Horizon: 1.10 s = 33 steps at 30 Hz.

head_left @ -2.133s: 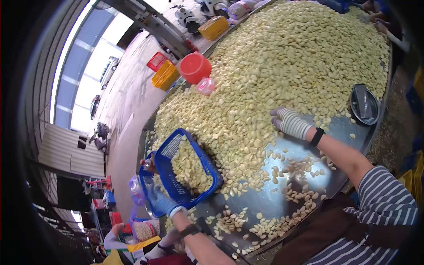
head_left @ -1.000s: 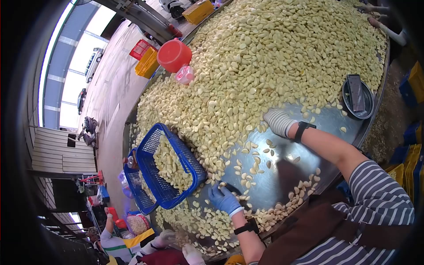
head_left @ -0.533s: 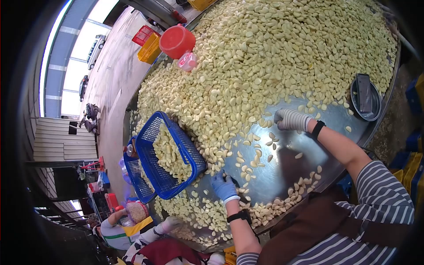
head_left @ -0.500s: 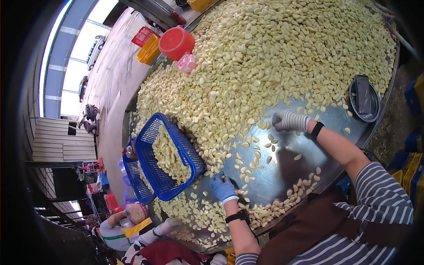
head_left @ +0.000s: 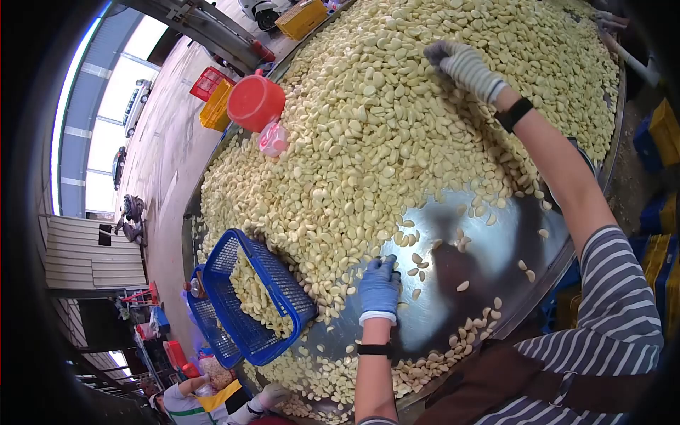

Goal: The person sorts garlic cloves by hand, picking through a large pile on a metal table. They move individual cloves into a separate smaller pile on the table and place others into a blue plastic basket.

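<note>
My left hand (head_left: 380, 287), in a blue glove, is low over the bare metal of the table (head_left: 453, 265), beside the edge of the pile of pale, flat pieces (head_left: 368, 120). Whether its fingers hold anything is too small to tell. My right hand (head_left: 464, 67), in a striped glove with grey fingertips, reaches far out onto the upper part of the pile. Its fingertips touch the pieces, and what lies beneath them is hidden. A blue basket (head_left: 287, 283) with similar pieces inside sits left of my left hand.
A red tub (head_left: 256, 103) and a clear pink container (head_left: 273, 139) stand at the pile's far left edge. Another blue basket (head_left: 212, 319) is beside the first. At lower left a co-worker's gloved hand (head_left: 273, 395) is near the table. Yellow crates (head_left: 301, 19) stand beyond.
My right hand has moved from the bare metal up and away onto the pile. My left hand has shifted right, away from the basket. The whole view has also shifted.
</note>
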Each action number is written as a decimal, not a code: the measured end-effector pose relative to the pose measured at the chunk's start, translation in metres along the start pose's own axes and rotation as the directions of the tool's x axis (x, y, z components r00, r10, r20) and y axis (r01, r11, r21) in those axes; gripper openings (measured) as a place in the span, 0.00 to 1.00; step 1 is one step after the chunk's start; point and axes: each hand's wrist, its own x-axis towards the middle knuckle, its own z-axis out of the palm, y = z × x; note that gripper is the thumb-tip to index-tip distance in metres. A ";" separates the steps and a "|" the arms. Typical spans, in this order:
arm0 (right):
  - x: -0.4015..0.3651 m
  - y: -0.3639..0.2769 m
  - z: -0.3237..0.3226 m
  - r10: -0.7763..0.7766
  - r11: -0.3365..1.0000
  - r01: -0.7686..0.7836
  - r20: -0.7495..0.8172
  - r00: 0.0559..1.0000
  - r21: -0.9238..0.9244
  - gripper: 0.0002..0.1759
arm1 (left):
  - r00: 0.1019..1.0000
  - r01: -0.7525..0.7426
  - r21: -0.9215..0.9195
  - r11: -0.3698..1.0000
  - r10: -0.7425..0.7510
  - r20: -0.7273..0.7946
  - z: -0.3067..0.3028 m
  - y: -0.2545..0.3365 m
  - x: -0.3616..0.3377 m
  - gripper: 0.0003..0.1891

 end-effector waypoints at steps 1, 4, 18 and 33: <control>0.036 0.011 -0.007 -0.347 0.878 0.324 -0.002 0.938 -0.352 0.19 | 0.998 -0.061 0.110 0.992 0.061 0.012 0.012 0.005 0.007 0.14; 0.105 0.012 -0.009 -0.161 0.711 0.192 0.109 0.981 -0.677 0.28 | 0.999 0.002 0.087 0.996 -0.006 0.054 0.022 0.019 0.011 0.14; 0.080 0.044 0.075 0.180 0.707 0.192 0.436 0.881 -0.681 0.16 | 0.968 0.250 0.083 0.965 -0.248 -0.030 0.034 0.033 0.033 0.18; -0.222 0.010 0.203 -0.114 0.982 0.180 0.920 0.374 0.048 0.21 | 0.792 0.444 -0.616 0.651 -0.606 -0.070 0.011 -0.191 0.010 0.23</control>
